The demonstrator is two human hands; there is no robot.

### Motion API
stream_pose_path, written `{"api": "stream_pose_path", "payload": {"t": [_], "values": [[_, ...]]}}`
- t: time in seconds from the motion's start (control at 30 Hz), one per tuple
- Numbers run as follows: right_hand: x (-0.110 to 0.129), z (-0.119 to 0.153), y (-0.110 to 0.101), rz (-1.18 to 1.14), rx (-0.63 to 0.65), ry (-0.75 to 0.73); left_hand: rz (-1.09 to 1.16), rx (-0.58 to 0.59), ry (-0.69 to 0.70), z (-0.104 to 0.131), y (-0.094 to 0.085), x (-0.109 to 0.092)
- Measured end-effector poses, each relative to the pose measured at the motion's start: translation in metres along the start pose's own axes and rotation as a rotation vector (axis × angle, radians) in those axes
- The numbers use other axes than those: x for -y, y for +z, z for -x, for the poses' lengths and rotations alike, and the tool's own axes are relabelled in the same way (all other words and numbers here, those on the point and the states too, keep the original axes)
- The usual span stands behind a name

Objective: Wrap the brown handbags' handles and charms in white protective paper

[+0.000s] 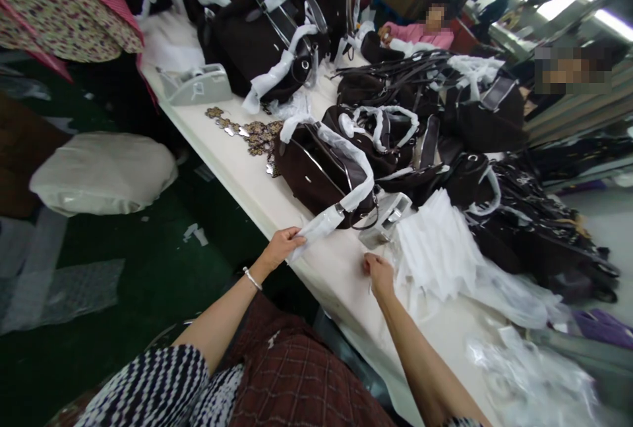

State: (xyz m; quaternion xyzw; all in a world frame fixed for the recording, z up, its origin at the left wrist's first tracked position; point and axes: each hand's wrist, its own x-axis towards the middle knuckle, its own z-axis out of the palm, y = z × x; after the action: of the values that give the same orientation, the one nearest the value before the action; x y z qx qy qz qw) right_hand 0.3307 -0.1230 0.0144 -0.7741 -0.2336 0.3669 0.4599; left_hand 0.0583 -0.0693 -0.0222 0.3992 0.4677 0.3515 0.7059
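Note:
In front of me on the table lies a dark brown handbag (316,167), its handles wrapped in white padding. One wrapped handle (324,223) reaches toward the near table edge, and my left hand (284,247) pinches its end. My right hand (380,273) hovers over the table with its fingers curled together; what they hold, if anything, is too small to make out. Just beyond it stands a grey tape dispenser (383,221). To its right lies a stack of white wrapping sheets (438,246).
More handbags (252,38) with wrapped handles crowd the far side of the table (232,170). Flower-shaped metal tags (257,136) and a second dispenser (198,84) lie at the left. Clear plastic bags (539,374) spread at the right. A covered stool (106,173) stands on the floor. Other people sit across.

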Motion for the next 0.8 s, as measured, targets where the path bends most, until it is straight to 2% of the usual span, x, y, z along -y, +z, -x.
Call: {"api": "stream_pose_path", "payload": {"t": [0.07, 0.17, 0.2, 0.27, 0.33, 0.43, 0.53, 0.63, 0.8], "values": [[0.009, 0.027, 0.014, 0.082, 0.148, -0.091, 0.012, 0.019, 0.008, 0.002, 0.000, -0.003], [0.034, 0.064, 0.049, 0.221, 0.455, -0.365, 0.014, 0.029, 0.028, 0.006, 0.000, -0.008], [0.043, 0.072, 0.062, 0.253, 0.527, -0.443, 0.002, 0.029, 0.036, 0.007, 0.000, -0.009], [0.058, 0.082, 0.084, 0.292, 0.582, -0.520, -0.045, 0.024, 0.056, 0.010, -0.001, -0.012], [0.065, 0.083, 0.100, 0.347, 0.560, -0.544, -0.114, 0.005, 0.088, 0.013, -0.002, -0.015], [0.064, 0.077, 0.112, 0.490, 0.470, -0.586, -0.242, -0.019, 0.161, 0.017, -0.004, -0.017], [0.062, 0.071, 0.115, 0.598, 0.404, -0.582, -0.358, -0.064, 0.233, 0.022, -0.005, -0.018], [0.066, 0.070, 0.114, 0.693, 0.394, -0.572, -0.411, -0.101, 0.253, 0.026, -0.004, -0.019], [0.078, 0.075, 0.114, 1.013, 0.316, -0.642, -0.342, -0.096, 0.216, 0.028, 0.000, -0.023]]}}
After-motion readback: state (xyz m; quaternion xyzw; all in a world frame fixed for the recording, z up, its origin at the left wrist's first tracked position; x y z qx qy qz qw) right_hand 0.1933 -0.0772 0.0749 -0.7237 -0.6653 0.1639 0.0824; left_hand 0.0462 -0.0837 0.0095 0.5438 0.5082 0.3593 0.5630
